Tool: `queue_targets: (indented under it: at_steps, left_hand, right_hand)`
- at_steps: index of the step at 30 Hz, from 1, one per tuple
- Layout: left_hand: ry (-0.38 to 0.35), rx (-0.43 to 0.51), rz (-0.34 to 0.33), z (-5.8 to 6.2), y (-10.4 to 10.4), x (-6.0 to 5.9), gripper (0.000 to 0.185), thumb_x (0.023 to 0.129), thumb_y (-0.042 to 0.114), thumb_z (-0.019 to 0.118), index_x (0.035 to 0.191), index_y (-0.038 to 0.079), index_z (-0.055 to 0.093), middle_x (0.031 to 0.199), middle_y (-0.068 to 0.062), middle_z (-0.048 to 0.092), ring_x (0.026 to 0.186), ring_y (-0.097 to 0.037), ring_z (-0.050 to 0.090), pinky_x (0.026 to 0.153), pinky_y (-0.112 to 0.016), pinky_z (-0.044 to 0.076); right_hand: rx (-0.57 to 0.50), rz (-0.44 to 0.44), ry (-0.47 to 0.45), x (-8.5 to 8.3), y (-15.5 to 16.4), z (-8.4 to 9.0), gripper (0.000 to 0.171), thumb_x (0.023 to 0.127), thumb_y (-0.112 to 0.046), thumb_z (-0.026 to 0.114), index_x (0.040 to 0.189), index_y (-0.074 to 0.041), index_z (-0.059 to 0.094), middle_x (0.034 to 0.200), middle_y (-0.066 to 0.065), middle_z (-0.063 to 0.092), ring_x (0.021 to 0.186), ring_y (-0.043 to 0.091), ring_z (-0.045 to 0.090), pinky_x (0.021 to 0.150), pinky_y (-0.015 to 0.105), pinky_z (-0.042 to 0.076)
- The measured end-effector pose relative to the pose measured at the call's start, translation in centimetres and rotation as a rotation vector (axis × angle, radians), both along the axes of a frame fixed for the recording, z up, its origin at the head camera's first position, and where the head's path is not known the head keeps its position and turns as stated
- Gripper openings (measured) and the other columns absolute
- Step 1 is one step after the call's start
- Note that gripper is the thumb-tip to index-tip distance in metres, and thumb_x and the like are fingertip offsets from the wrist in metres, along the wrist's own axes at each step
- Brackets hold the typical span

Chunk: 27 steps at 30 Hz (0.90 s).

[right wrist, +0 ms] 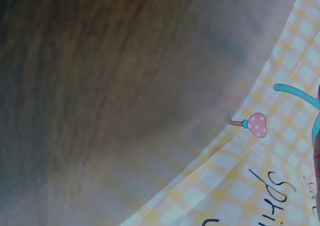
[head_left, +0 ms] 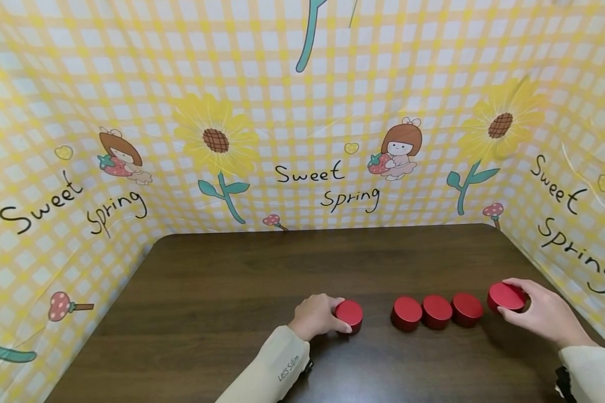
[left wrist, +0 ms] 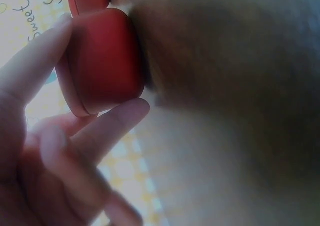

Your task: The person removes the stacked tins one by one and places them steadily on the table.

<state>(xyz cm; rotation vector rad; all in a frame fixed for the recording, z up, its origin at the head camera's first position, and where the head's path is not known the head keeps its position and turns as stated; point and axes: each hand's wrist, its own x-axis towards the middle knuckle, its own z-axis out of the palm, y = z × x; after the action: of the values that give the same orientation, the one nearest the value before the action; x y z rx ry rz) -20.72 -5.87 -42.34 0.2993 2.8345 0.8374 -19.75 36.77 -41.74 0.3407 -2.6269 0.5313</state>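
Five red pucks sit along the near part of the dark wooden table [head_left: 232, 268] in the head view. Left hand [head_left: 315, 316] curls round the leftmost red puck [head_left: 349, 315], which stands alone, with open wood left of it. Right hand [head_left: 541, 313] grips the rightmost red puck [head_left: 506, 296], tilted and close to the table's right edge by the yellow checked backdrop [head_left: 302, 112]. Three pucks in a touching row [head_left: 436, 311] lie between.

Left wrist view is blurry: fingers [left wrist: 107, 128] pinch the puck [left wrist: 102, 61], another red bit cut off on top.

Right wrist view shows only blurred wood and backdrop; the hand is out of shot there.
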Motion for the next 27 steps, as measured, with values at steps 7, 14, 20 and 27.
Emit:
queue_targets:
  at_steps: [7, 14, 20, 27]
  left_hand:
    - [-0.001, -0.001, 0.003, 0.0, 0.0, 0.0, 0.059, 0.068, 0.032, 0.086, 0.123, 0.017, 0.068, 0.104, -0.002, 0.071, 0.075, -0.014, 0.055, 0.061, -0.032, 0.040]
    - [-0.003, -0.007, 0.010, 0.1, 0.0, 0.1, 0.060, 0.068, 0.032, 0.086, 0.123, 0.017, 0.068, 0.104, -0.002, 0.071, 0.073, -0.013, 0.054, 0.061, -0.032, 0.039]
    - [-0.011, -0.002, 0.012, 0.1, 0.1, 0.1, 0.060, 0.069, 0.033, 0.086, 0.124, 0.017, 0.067, 0.104, -0.002, 0.071, 0.067, -0.013, 0.051, 0.060, -0.032, 0.038]
    - [-0.038, 0.010, 0.012, 0.2, 0.1, 0.3, 0.062, 0.071, 0.031, 0.084, 0.128, 0.017, 0.064, 0.065, 0.004, 0.061, 0.043, -0.012, 0.049, 0.050, -0.028, 0.038]
  right_hand:
    - [-0.016, -0.069, -0.075, -0.2, 0.3, -0.1, 0.053, 0.068, -0.022, 0.081, 0.107, 0.006, 0.059, 0.097, 0.027, 0.061, 0.073, 0.030, 0.057, 0.056, 0.036, 0.043]
    - [-0.008, -0.142, -0.147, -0.4, 0.4, 0.1, 0.056, 0.075, -0.028, 0.077, 0.112, 0.008, 0.056, 0.097, 0.030, 0.060, 0.073, 0.034, 0.059, 0.055, 0.037, 0.044]
    - [-0.019, -0.144, -0.229, -0.6, 0.9, 0.5, 0.058, 0.079, -0.031, 0.074, 0.115, 0.010, 0.054, 0.098, 0.031, 0.061, 0.075, 0.034, 0.060, 0.057, 0.037, 0.044]
    - [-0.013, -0.099, -0.313, -1.0, 1.3, 0.7, 0.060, 0.078, -0.032, 0.075, 0.117, 0.008, 0.054, 0.097, 0.027, 0.062, 0.076, 0.028, 0.058, 0.060, 0.037, 0.043]
